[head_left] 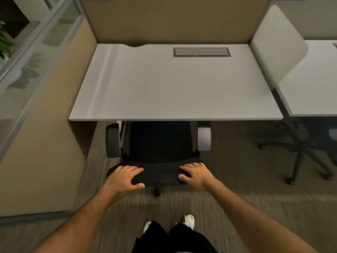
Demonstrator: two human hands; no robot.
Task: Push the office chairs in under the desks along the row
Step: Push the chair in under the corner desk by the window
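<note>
Head view: both hands' fingers [134,169] curl over the chair backrest [158,175] top, grasping it.

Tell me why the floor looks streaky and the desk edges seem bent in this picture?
Head view: the carpet is smeared into streaks by motion blur, while the hands on the chair backrest stay fairly sharp. The wide-angle lens bows the desk and partition lines near the borders. Lighting is dim and warm; the glass panel at left shows faint reflections.
</note>
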